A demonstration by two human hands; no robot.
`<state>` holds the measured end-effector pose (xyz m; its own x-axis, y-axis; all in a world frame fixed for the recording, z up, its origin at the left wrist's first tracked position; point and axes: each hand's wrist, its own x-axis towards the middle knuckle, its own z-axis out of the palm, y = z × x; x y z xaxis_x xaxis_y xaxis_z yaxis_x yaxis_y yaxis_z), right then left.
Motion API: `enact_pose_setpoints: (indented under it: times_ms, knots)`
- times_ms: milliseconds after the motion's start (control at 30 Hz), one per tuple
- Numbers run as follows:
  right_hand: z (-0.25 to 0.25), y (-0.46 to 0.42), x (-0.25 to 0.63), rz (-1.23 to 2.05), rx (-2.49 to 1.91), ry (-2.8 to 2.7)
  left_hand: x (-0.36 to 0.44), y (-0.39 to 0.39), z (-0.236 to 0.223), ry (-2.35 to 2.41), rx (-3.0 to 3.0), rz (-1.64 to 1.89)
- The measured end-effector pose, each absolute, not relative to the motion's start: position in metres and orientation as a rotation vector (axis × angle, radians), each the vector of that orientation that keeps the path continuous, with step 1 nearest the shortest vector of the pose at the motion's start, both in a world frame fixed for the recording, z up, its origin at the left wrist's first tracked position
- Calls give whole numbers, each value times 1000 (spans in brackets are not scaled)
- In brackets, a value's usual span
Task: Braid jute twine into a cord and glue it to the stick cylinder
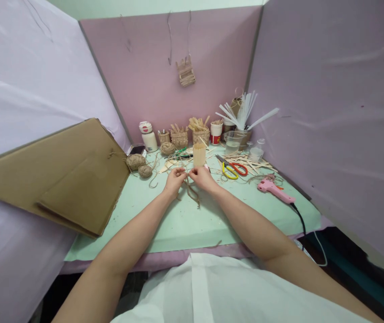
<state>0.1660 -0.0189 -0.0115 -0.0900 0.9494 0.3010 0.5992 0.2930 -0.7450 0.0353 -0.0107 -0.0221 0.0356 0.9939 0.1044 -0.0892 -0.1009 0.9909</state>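
Note:
My left hand [175, 181] and my right hand [203, 178] meet over the middle of the table, fingertips pinched close together. Between them they grip brown jute twine [193, 194], whose loose ends dangle below the fingers. Just behind my right hand stands a small upright piece made of pale wooden sticks [199, 154]. Scissors with yellow and red handles [231, 168] lie open to the right of it. Balls of twine [136, 162] rest to the left, near a large cardboard sheet.
A pink glue gun [275, 190] with a black cord lies at the right. Along the back stand a white bottle [148, 136], stick-filled baskets [200, 134], a paper cup [216, 133] and white glue sticks [244, 110]. Cardboard [77, 179] leans at left. A small stick basket [185, 74] hangs above.

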Motion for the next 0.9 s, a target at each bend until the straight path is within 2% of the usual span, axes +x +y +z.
enact_pose_setpoints:
  times_ms: [433,900]
  knots:
    - [-16,-19,165,270,-1278,-1749,32,-18,-7,1020,1061,1256]
    - [-8,-23,164,401,-1305,-1703,28,-9,-15,1058,1193,1421]
